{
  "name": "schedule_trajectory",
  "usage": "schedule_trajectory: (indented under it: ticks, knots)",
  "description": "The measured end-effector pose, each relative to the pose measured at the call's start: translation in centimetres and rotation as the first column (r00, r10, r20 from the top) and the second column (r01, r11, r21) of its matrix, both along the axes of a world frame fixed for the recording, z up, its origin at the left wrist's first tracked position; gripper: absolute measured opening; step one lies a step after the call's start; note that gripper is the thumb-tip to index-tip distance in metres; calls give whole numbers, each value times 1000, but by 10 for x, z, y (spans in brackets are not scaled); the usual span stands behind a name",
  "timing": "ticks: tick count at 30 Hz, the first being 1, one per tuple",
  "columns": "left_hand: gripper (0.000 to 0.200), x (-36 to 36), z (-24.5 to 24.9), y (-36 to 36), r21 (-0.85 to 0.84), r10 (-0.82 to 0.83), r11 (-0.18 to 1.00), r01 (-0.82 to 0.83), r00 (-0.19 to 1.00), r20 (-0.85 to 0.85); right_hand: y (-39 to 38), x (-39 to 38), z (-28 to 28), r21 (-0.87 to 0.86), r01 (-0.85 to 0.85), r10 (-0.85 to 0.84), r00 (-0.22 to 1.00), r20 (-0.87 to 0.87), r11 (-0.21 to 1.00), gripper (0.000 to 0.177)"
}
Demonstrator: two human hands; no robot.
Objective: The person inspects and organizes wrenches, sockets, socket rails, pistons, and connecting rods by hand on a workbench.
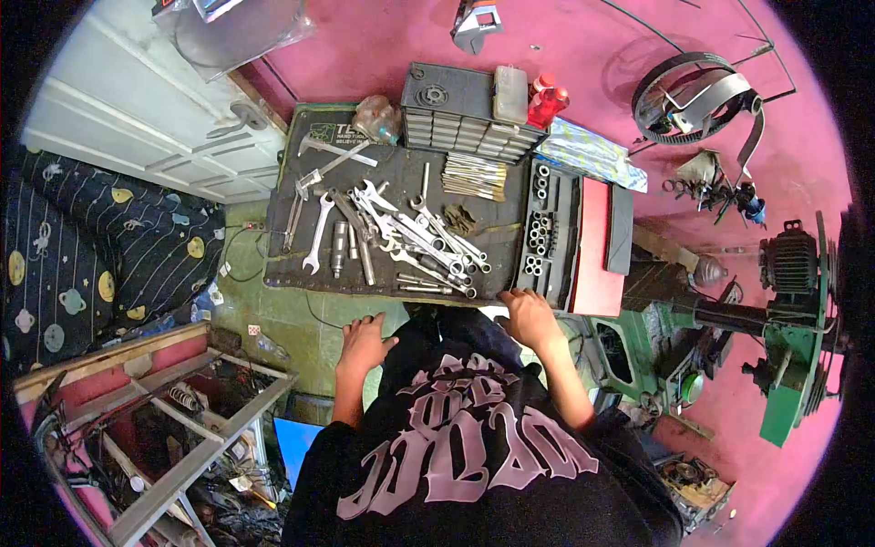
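My left hand (366, 341) hangs just short of the table's front edge, fingers apart and holding nothing. My right hand (530, 319) rests its fingertips at the front edge of the dark work mat (497, 284), spread and without a tool. Beyond them lies a pile of combination wrenches (428, 239). Left of the pile are a lone wrench (319, 233), a thick screwdriver-like tool (340, 249) and a vernier caliper (314, 180). A tray of sockets (540, 228) sits ahead of my right hand, and a row of thin bits or files (474, 176) lies farther back.
A drawer organizer (469, 132) stands at the back with red bottles (548, 102) beside it. A red case (592, 246) borders the table's right side. A green drill press (791, 365) stands right; a metal frame (196, 447) is at lower left, near a white door (155, 109).
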State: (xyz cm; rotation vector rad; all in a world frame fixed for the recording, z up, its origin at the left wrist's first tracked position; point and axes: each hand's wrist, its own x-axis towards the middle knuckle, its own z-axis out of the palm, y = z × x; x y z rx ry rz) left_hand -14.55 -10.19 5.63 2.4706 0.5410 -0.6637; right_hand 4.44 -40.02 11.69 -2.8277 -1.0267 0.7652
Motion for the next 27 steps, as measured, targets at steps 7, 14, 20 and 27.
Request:
schedule_trajectory:
  ticks: [7,14,20,27]
  knots:
    - [48,57,-6,-29,23,-68,998,65,962,264,15,17,-78,182,-47,11,981,196,982,22]
    - [44,132,-27,-72,112,-176,984,137,822,541,55,30,-116,372,34,-86,988,125,928,37]
    - [40,162,-69,-83,247,-349,935,256,793,499,67,26,-141,418,67,-133,982,131,906,38]
    - [31,176,-70,-61,284,-476,879,382,688,548,73,24,-143,459,190,-238,970,48,868,36]
